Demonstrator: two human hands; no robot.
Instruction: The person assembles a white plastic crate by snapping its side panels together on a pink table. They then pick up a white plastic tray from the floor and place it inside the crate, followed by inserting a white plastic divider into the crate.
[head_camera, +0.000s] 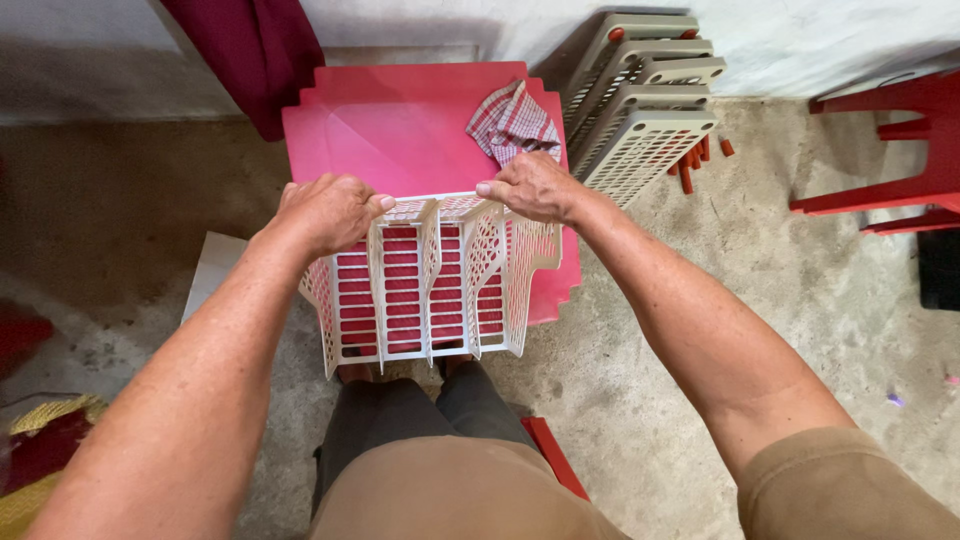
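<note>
While the left hand (325, 212) grips one top corner of the cream plastic rack (430, 275), the right hand (535, 187) clasps the other. The rack stands on a pink stool (400, 130), near a checked cloth (512, 122).

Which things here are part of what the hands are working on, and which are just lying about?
In hand: cream slotted rack, held by left hand and right hand; pink table.
Lying about: checked cloth, stacked grey racks, red pegs, red stool.
</note>
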